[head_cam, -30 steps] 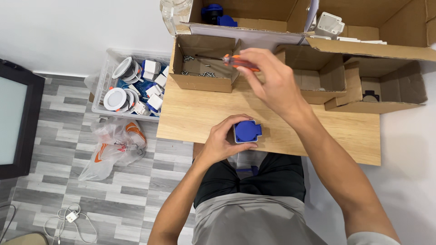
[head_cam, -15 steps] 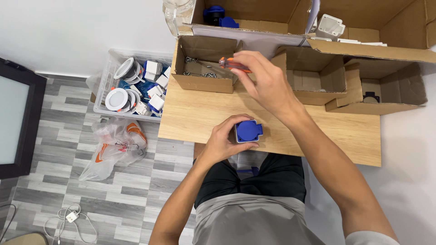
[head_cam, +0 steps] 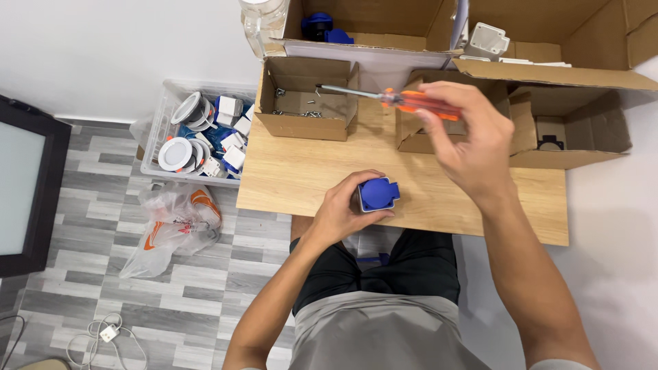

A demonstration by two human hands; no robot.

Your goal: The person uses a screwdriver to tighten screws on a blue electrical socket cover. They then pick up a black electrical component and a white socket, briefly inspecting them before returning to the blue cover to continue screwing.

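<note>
The left hand (head_cam: 340, 212) grips a small, rigid, probably light blue socket (head_cam: 378, 194) by its sides on the table (head_cam: 301, 175), while right fingers (head_cam: 439, 130) pinch the slim screwdriver (head_cam: 391, 98) by its handle.

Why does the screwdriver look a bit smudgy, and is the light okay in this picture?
Head view: the screwdriver in the right hand is slightly blurred; the blue socket in the left hand looks sharp; lighting is bright and even, with soft shadows on the table, and no strong glare.
</note>
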